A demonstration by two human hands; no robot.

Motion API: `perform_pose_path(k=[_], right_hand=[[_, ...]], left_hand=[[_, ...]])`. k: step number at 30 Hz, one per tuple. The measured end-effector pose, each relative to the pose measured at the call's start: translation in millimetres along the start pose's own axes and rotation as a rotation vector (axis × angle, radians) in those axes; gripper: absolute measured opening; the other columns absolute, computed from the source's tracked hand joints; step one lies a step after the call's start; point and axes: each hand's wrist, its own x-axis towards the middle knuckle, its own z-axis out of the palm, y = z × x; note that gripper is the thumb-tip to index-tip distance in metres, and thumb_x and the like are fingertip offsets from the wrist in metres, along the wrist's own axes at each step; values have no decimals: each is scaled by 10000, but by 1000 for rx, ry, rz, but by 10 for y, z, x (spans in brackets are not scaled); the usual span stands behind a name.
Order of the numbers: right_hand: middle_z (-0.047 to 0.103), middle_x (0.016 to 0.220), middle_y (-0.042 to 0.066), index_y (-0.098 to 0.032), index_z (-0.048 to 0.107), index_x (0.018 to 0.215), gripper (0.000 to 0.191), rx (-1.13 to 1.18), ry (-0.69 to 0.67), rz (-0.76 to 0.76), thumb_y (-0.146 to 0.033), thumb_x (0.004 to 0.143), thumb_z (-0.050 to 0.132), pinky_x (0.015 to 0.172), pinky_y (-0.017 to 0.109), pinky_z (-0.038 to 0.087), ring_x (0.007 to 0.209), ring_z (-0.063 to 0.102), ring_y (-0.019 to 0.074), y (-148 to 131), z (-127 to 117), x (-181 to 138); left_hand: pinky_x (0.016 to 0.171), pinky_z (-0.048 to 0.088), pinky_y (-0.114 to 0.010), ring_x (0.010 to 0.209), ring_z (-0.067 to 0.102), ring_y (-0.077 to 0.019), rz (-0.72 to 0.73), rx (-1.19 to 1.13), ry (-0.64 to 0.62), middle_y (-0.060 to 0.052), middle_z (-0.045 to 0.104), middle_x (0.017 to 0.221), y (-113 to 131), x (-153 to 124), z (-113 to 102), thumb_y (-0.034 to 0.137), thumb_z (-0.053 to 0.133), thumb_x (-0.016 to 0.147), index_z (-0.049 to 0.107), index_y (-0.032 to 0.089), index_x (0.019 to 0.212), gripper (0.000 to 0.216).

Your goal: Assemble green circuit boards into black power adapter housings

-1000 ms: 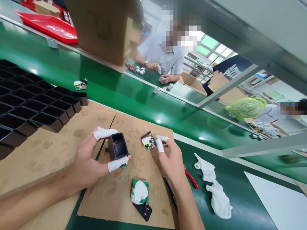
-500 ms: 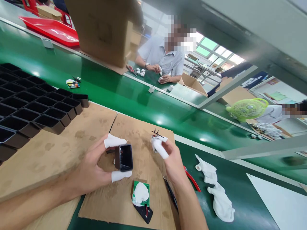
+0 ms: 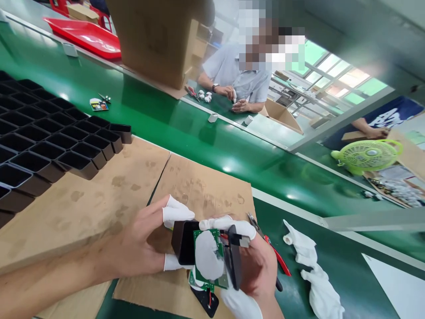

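Observation:
My left hand, with white finger cots, grips a dark rectangular plastic case whose open mouth faces right. My right hand, also in finger cots, holds a green circuit board covered by a white blob. A black end plate with metal prongs is at that board's right side. The board's left edge is at the mouth of the case; how far in it reaches, I cannot tell. Partly hidden underneath, a second circuit board lies on the cardboard with its own black plate and a red wire.
Rows of empty dark cases stand at the left on cardboard. Red-handled pliers and a crumpled white cloth lie at right. Across the green bench, a co-worker handles small parts; a green fan stands farther right.
My right hand has come left and down with its board, now turned to show the white blob, to the mouth of the case. The case has turned slightly. The whole view has shifted a little.

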Motion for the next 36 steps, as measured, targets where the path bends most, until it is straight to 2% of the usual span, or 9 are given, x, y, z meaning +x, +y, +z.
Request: perform_pose_path(k=[6, 10, 15, 18, 22, 27, 31, 36], right_hand=[[829, 1179, 96, -327, 803, 1372, 734, -142, 22, -84, -100, 682, 905, 896, 483, 725, 1040, 815, 349, -31, 33, -2], [825, 1132, 64, -332, 808, 1348, 738, -184, -20, -76, -33, 675, 859, 844, 433, 718, 977, 808, 312, -90, 33, 35], [848, 1149, 74, -332, 823, 1359, 698, -233, -45, -102, -57, 724, 911, 830, 445, 738, 962, 833, 320, -134, 12, 66], [858, 1197, 96, -343, 815, 1396, 710, -268, -57, -118, -104, 742, 955, 879, 487, 741, 1062, 840, 368, -128, 1, 62], [866, 1237, 120, -344, 803, 1422, 708, -288, -84, -113, -135, 768, 976, 902, 519, 744, 1144, 838, 401, -121, -2, 53], [878, 1211, 103, -351, 827, 1382, 675, -309, -85, -104, -153, 758, 990, 921, 512, 752, 1120, 844, 383, -123, -5, 60], [871, 1187, 95, -363, 808, 1443, 700, -342, -93, -113, -224, 794, 1028, 921, 508, 750, 1111, 840, 377, -117, 0, 74], [805, 1269, 103, -375, 805, 1458, 700, -334, -104, -107, -206, 816, 1027, 870, 439, 740, 1119, 832, 345, -94, 12, 72]], left_hand=[[889, 706, -405, 1023, 824, -281, -48, 7, -21, -61, 819, 1186, 41, -10, -15, 179, 1009, 868, 742, 355, 1427, 644], [862, 714, -439, 1001, 823, -305, -91, -26, -51, -74, 825, 1164, 71, -5, -20, 127, 1009, 824, 778, 364, 1406, 670], [909, 726, -497, 1059, 822, -328, -131, -84, -59, -87, 825, 1201, 62, -36, -9, 126, 1013, 828, 773, 396, 1422, 696], [905, 728, -478, 1053, 826, -319, -132, -74, -62, -79, 825, 1195, 54, -43, -17, 145, 1030, 825, 773, 392, 1431, 703], [917, 722, -457, 1063, 825, -314, -110, -60, -64, -74, 823, 1204, 45, -41, -21, 89, 1028, 797, 771, 394, 1447, 763], [909, 723, -469, 1043, 821, -321, -89, -93, -58, -89, 814, 1203, 19, -57, 6, 129, 1035, 818, 758, 368, 1454, 734], [905, 727, -468, 1036, 819, -316, -114, -126, -57, -79, 804, 1198, 33, -54, 10, 68, 1004, 808, 766, 392, 1449, 757], [858, 718, -472, 986, 806, -327, -131, -70, -62, -94, 820, 1133, 44, -48, -5, 144, 1028, 798, 791, 335, 1392, 667]])
